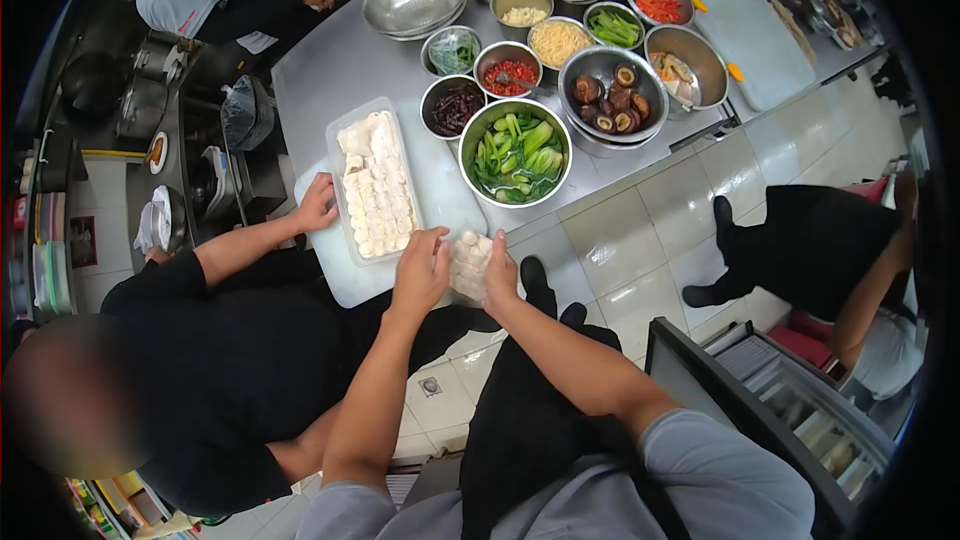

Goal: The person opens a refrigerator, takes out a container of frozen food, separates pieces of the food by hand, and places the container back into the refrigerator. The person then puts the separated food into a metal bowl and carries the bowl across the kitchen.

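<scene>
Between my two hands is a clear plastic pack of whitish round pieces [470, 265], held just off the table's near edge. My right hand [500, 275] is closed on the pack's right side. My left hand [422, 272] is at its left side with fingers bent toward it; whether they grip it is hard to make out. Just beyond my left hand, a rectangular plastic container [417, 210] of similar pale pieces in rows lies on a white cutting board [450, 180]. What exactly the pieces are I cannot tell.
A co-worker's hand [317, 203] rests by the container's left side. A pot of green vegetables [515, 152], a bowl of mushrooms [612, 100] and several bowls of cut ingredients stand beyond. Another person [830, 250] is at the right, near an open refrigerated drawer [800, 390].
</scene>
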